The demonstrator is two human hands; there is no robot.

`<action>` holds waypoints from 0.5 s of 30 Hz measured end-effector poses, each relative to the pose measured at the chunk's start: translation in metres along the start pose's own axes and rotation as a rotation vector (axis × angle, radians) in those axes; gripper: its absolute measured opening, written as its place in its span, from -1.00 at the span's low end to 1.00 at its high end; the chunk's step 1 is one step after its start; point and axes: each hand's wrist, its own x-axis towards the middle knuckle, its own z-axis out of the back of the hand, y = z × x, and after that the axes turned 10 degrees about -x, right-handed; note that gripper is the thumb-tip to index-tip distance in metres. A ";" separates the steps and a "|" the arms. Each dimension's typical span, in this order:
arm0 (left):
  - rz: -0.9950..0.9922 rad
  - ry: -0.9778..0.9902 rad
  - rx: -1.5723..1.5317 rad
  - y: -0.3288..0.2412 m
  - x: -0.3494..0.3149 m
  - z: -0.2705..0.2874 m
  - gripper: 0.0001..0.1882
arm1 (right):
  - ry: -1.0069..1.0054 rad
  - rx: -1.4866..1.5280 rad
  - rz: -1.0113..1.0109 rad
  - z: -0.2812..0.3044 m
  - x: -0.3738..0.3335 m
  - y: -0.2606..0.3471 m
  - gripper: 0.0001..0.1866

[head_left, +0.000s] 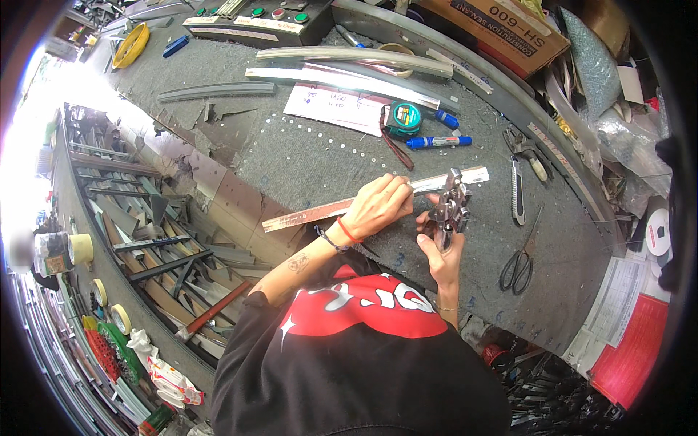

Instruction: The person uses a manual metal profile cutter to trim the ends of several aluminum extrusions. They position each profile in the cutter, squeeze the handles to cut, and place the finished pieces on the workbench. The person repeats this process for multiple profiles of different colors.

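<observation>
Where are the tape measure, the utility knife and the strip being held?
Tape measure (405, 117): head view, on its teal face.
Utility knife (517, 195): head view, on its handle.
Strip (313, 215): head view, toward its left end.

Grey worktable (571, 254), white glare (29, 145) left

the view comes from the left of two fisheye cameras worn side by side on the person's head. it looks steeply down and forward, with the black shirt (356, 385) nearest at the lower edge, the left hand (374, 207) and right hand (441, 254) close by near the middle, and the grey bench (320, 171) spreading beyond. straight lines bow outward toward the round, darkened border.
</observation>
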 end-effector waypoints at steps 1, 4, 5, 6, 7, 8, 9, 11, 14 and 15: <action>0.017 0.012 -0.010 0.000 -0.001 -0.001 -0.70 | 0.005 0.038 -0.001 0.000 0.000 -0.003 -0.40; 0.078 0.023 -0.046 -0.001 -0.003 -0.002 -0.64 | 0.005 0.170 0.035 -0.003 0.003 -0.013 -0.38; 0.116 0.040 -0.058 -0.001 -0.003 -0.002 -0.61 | -0.010 0.193 0.041 -0.004 0.005 -0.015 -0.38; 0.143 0.041 -0.076 -0.001 -0.003 -0.002 -0.59 | -0.029 0.223 0.053 -0.004 0.006 -0.018 -0.37; 0.162 0.026 -0.087 -0.001 -0.003 -0.003 -0.59 | -0.053 0.259 0.063 -0.004 0.007 -0.019 -0.37; 0.168 -0.005 -0.104 -0.002 -0.003 -0.005 -0.59 | -0.048 0.272 0.055 -0.003 0.007 -0.021 -0.36; 0.175 -0.034 -0.121 -0.002 -0.002 -0.007 -0.59 | -0.041 0.238 0.047 -0.003 0.008 -0.022 -0.36; 0.279 -0.040 -0.201 -0.004 -0.002 -0.011 -0.64 | -0.043 0.192 0.040 -0.001 0.008 -0.022 -0.36; 0.369 -0.070 -0.254 -0.006 -0.002 -0.016 -0.72 | 0.010 0.117 -0.061 -0.003 0.007 -0.021 -0.37; 0.384 -0.085 -0.262 -0.006 -0.003 -0.017 -0.74 | 0.028 0.105 -0.094 -0.003 0.006 -0.020 -0.37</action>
